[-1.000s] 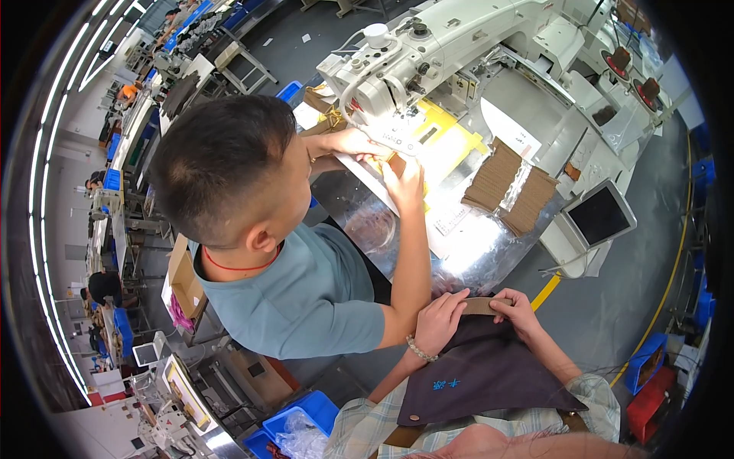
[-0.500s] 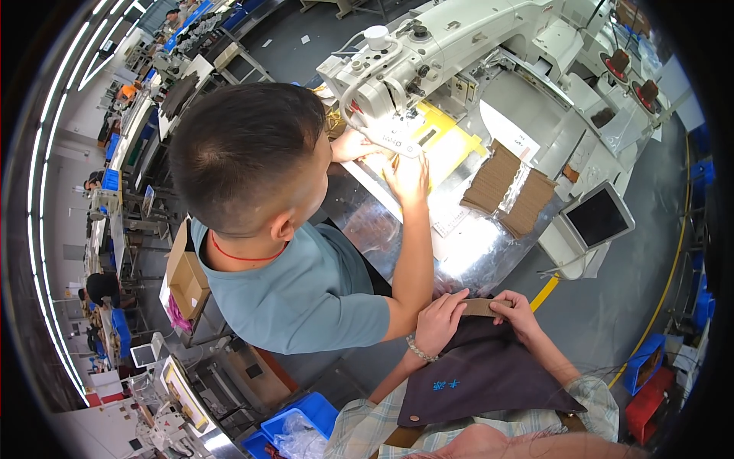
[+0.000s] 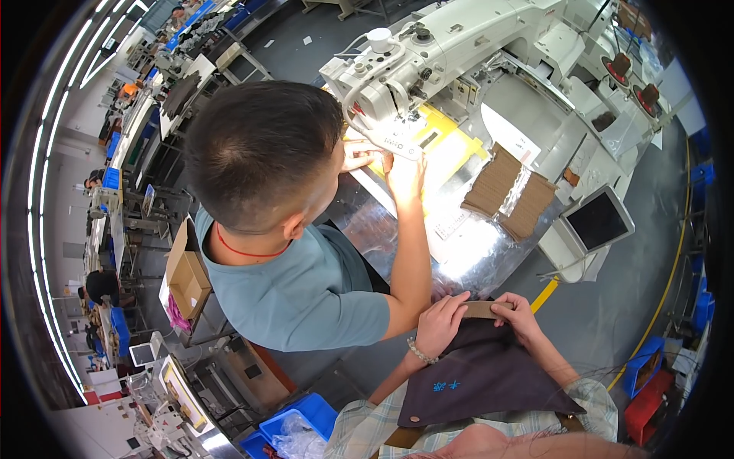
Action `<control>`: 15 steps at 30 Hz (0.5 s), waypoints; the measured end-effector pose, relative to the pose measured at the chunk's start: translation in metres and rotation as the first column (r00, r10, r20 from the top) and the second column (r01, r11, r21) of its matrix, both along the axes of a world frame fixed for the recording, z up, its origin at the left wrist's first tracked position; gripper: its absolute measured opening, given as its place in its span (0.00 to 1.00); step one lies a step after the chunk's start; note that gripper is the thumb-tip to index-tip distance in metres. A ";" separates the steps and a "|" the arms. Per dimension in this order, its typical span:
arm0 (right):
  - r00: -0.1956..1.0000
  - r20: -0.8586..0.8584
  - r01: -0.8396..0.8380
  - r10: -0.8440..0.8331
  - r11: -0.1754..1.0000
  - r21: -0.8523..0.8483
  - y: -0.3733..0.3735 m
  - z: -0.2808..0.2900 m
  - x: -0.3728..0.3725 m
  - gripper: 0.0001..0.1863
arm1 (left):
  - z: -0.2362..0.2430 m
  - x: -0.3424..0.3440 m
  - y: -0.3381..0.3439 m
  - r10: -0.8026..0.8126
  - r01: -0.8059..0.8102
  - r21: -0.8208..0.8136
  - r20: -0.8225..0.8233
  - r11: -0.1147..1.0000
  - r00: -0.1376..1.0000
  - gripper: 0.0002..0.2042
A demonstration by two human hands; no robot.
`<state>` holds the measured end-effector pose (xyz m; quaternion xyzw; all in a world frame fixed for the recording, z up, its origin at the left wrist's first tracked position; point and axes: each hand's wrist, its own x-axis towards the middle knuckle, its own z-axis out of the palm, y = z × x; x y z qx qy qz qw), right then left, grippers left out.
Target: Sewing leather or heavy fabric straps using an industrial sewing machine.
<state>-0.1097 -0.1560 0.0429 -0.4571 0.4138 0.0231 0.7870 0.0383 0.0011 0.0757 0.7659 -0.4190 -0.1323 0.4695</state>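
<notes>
One big white sewing machine [image 3: 436, 57] fills the upper middle of the frame, its lamp lighting a yellow plate [image 3: 459, 145]. Next in size, at centre-left, a co-worker [image 3: 298, 298] in a blue-grey shirt bends toward it. Over the past second that person's head has shifted rightward, nearer the needle area, while the wearer's two hands have hardly moved; handling of the piece they hold seems, I judge, unaltered. At lower centre lies the wearer's dark purple apron [image 3: 497, 382]. Right of centre, a bundle of brown ribbed pieces [image 3: 489, 187] rests on the metal table [image 3: 497, 264].

Above the apron's upper edge, the left hand [image 3: 440, 327] closes over one end of a brown strip [image 3: 479, 309], its underside grip hidden; the right hand [image 3: 521, 315] pinches the other end. The strip's long axis runs nearly left to right, dipping slightly rightward. Fingers cover both ends, so which leads I cannot tell.
</notes>
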 end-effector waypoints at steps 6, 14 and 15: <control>1.000 0.006 0.001 -0.001 1.000 0.007 -0.001 -0.001 -0.001 0.06 | -0.001 -0.001 0.000 -0.002 0.002 0.017 -0.009 1.000 1.000 0.11; 0.999 0.039 0.005 -0.005 1.000 -0.005 -0.003 -0.001 -0.004 0.06 | 0.000 -0.001 -0.002 -0.014 0.015 0.016 -0.008 1.000 1.000 0.11; 1.000 0.010 0.009 -0.009 1.000 0.002 -0.003 0.000 -0.004 0.06 | 0.000 -0.002 -0.003 -0.018 0.018 0.018 -0.013 1.000 1.000 0.11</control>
